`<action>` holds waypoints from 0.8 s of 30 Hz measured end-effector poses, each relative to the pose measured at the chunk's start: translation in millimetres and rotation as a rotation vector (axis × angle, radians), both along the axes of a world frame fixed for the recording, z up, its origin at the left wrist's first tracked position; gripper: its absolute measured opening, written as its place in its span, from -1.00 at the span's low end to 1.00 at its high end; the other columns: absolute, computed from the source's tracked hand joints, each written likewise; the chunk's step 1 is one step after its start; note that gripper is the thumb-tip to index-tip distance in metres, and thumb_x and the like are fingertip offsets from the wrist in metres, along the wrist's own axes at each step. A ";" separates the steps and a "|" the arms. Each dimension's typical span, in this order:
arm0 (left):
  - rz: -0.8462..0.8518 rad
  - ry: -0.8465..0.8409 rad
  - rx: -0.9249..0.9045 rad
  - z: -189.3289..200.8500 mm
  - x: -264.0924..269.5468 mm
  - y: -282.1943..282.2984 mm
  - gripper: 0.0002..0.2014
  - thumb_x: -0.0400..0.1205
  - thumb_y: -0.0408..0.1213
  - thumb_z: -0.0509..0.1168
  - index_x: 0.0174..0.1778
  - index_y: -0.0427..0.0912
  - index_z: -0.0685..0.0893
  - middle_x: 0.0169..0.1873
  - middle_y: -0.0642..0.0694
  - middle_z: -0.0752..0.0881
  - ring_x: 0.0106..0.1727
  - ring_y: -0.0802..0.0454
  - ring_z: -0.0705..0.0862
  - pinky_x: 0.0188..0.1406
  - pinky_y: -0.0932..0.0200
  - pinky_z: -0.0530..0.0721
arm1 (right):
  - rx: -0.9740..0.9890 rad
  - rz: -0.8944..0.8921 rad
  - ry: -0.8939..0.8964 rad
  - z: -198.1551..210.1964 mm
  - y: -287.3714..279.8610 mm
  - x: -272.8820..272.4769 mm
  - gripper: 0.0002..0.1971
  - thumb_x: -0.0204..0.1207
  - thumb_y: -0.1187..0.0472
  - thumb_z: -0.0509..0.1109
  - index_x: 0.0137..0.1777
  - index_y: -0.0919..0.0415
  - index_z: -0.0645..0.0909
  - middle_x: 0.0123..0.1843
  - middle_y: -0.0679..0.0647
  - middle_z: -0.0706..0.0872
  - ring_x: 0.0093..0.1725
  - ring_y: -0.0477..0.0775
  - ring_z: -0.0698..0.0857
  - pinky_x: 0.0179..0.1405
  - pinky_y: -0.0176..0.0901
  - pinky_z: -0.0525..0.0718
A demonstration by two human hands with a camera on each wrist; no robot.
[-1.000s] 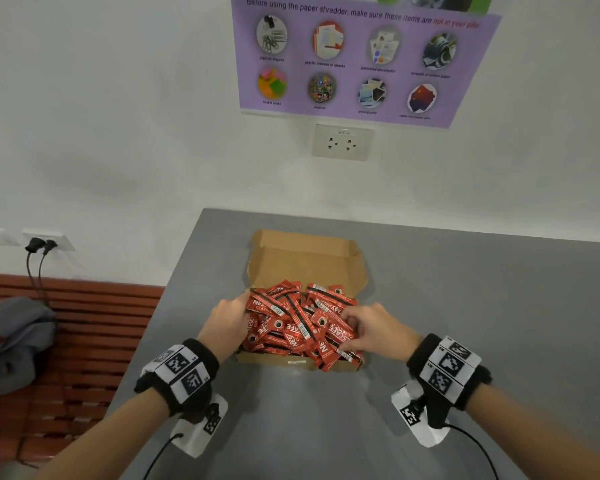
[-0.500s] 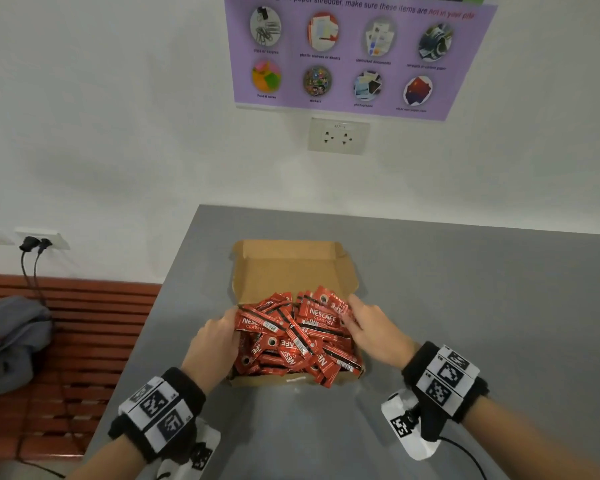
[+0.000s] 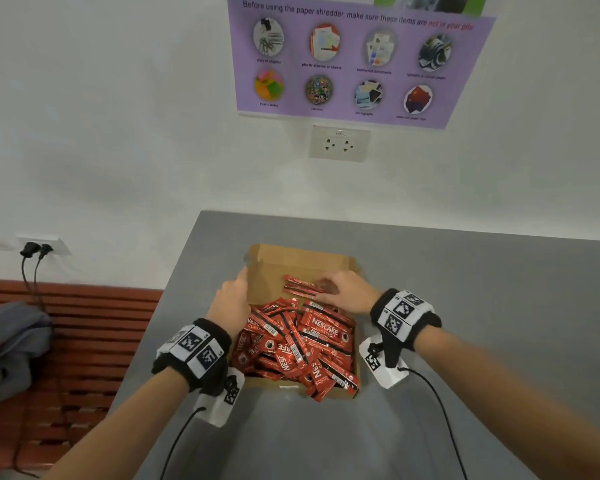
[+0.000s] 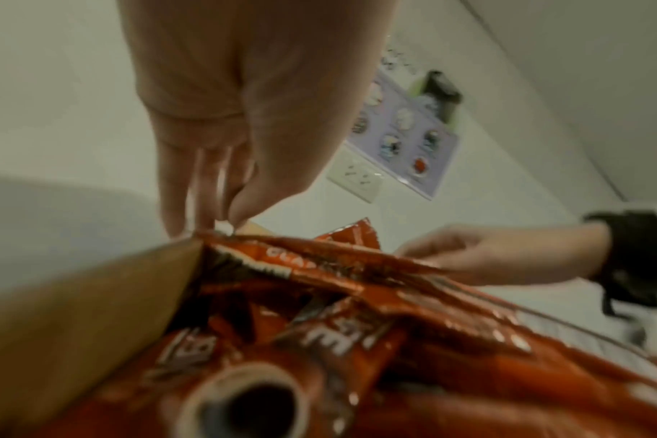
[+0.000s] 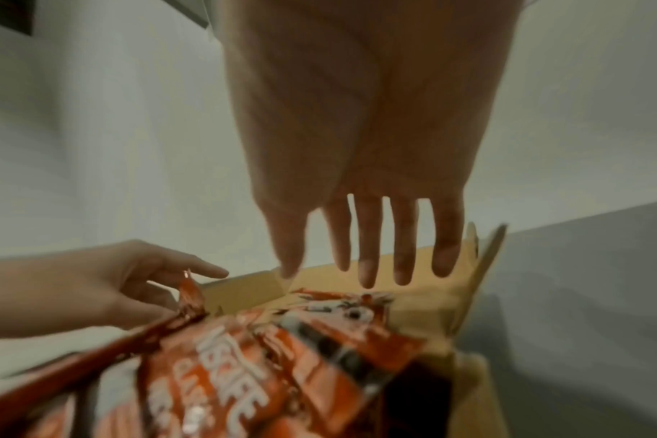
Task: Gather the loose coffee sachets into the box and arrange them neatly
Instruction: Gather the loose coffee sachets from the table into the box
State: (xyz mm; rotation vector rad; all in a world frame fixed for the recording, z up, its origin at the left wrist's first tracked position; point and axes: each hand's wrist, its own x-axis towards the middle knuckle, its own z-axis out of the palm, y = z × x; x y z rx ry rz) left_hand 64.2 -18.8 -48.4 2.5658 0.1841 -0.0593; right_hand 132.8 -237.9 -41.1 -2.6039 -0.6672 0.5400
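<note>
An open cardboard box (image 3: 302, 258) stands on the grey table. A jumbled heap of red coffee sachets (image 3: 298, 341) fills its near half and spills over the front rim. Two sachets (image 3: 300, 285) lie side by side on the bare far floor. My left hand (image 3: 238, 289) rests against the box's left wall with fingers straight (image 4: 177, 207). My right hand (image 3: 329, 285) reaches over the two laid sachets with its fingers (image 5: 368, 266) straight and spread, holding nothing. Both wrist views show the heap (image 4: 357, 340) (image 5: 263, 370) close below, blurred.
The grey table (image 3: 465, 306) ends at a white wall with a socket (image 3: 340, 143) and a purple poster. Left of the table a wooden bench (image 3: 94, 334) carries a grey bundle of cloth (image 3: 11, 341). Cables trail from both wrists over the table's near part.
Both hands moved from the heap towards the far part of the box. The heap now sits in the near half, and two sachets lie on the bared far floor.
</note>
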 end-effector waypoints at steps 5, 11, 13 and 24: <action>-0.409 -0.027 0.104 15.2 -10.9 -11.5 -0.30 0.56 -0.48 0.18 0.60 0.04 0.16 0.52 0.01 0.30 0.47 0.09 0.32 0.47 0.06 0.42 | -0.041 0.189 0.054 0.1 -20.4 -21.8 -0.16 0.28 -0.26 0.49 0.52 0.00 0.30 0.44 0.03 0.41 0.37 -0.01 0.42 0.38 -0.05 0.47; -0.884 0.108 0.202 23.5 -25.3 -20.6 -0.15 0.40 0.00 0.47 0.56 0.20 0.17 0.54 0.03 0.13 0.54 0.09 0.07 0.58 -0.04 0.04 | -0.061 0.209 -0.031 -7.1 -18.0 -25.5 -0.31 0.31 -0.09 0.55 0.40 0.05 0.41 0.26 0.03 0.46 0.20 -0.08 0.38 0.26 -0.17 0.46; -0.887 0.126 0.292 15.1 -24.9 -25.8 -0.20 0.38 0.10 0.48 0.52 0.17 0.27 0.57 -0.06 0.10 0.59 -0.02 0.02 0.60 -0.13 -0.01 | -0.002 0.226 -0.021 -5.6 -13.8 -23.1 -0.44 0.36 0.04 0.54 0.33 0.11 0.48 0.20 0.03 0.55 0.11 -0.11 0.45 0.15 -0.25 0.48; -0.766 0.130 0.244 10.6 -13.0 -20.0 -0.44 0.47 -0.07 0.38 0.40 0.10 0.44 0.60 -0.01 -0.10 0.60 -0.08 0.04 0.60 -0.18 0.14 | 0.126 0.052 0.079 22.5 3.4 9.3 -0.61 0.45 0.26 0.48 0.28 0.22 0.58 0.04 0.04 0.73 -0.18 -0.13 0.70 -0.20 -0.34 0.70</action>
